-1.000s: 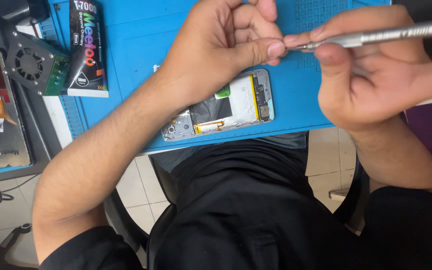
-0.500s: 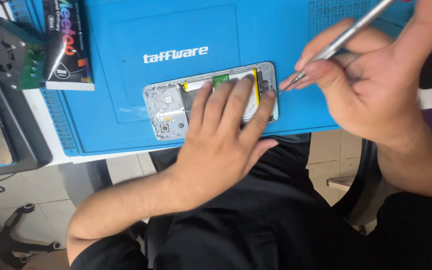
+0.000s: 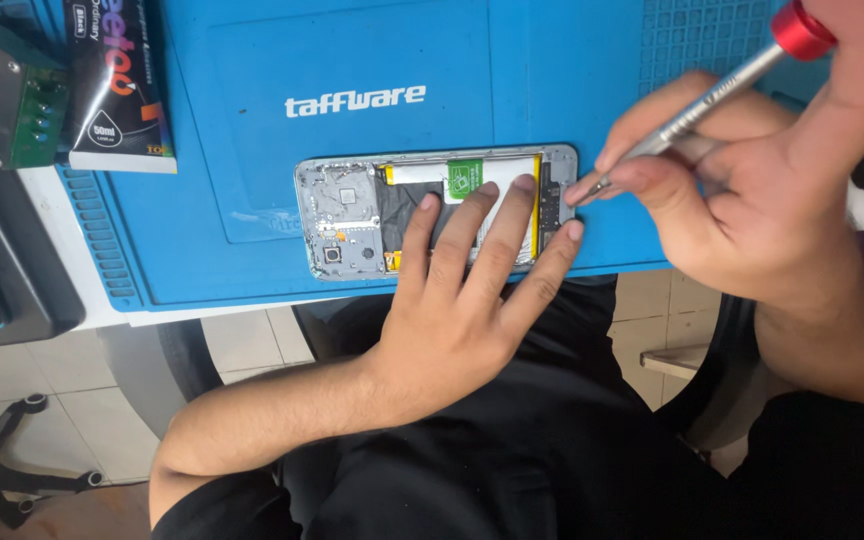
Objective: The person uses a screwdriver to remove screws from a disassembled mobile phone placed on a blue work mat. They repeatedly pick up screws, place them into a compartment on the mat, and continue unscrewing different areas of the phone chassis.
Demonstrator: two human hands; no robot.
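The opened phone (image 3: 432, 215) lay in the middle of the frame, near the bottom edge of the blue mat (image 3: 252, 150). The left hand (image 3: 462, 310) pressed flat on it, fingers spread, gripping nothing. The right hand (image 3: 752, 210) pinched a thin screwdriver (image 3: 712, 100), its tip at the phone's right end. The step looked like working a tiny screw; it needed a steady tip. The mat's right side had free room.

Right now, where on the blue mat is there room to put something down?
The widest bare patch of the blue mat lies above the opened phone, right of the dark box. A narrower strip runs left of the phone to the ribbed edge. It is crowded at the phone's right end: left hand presses it, right hand holds the screwdriver there.
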